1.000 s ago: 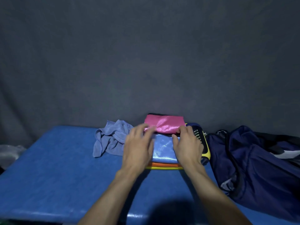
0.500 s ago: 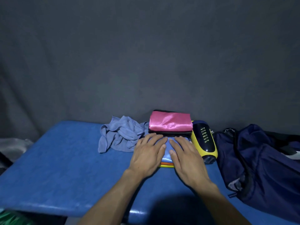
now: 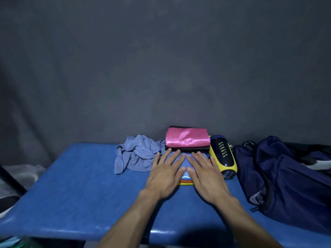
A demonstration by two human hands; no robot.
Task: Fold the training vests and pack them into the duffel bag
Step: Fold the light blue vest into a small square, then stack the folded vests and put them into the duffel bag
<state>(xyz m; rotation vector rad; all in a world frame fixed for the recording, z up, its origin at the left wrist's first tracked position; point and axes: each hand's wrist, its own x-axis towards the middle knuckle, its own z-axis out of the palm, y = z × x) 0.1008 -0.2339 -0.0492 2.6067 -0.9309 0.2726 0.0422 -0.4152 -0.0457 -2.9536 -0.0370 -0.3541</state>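
Both hands had moved together and flattened: the left hand (image 3: 165, 173) and right hand (image 3: 206, 173), fingers straight, pressed the folded blue vest (image 3: 184, 162) atop its stack. The duffel bag (image 3: 286, 176) lay at three o'clock, so packing probably came next.

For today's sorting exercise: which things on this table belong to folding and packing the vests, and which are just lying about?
Belongs to the job:
light blue vest, pressed flat under both hands
orange vest and yellow vest beneath it
pink vest, folded, behind
duffel bag, at the right

Lying about:
crumpled cloth
yellow-and-black bottle
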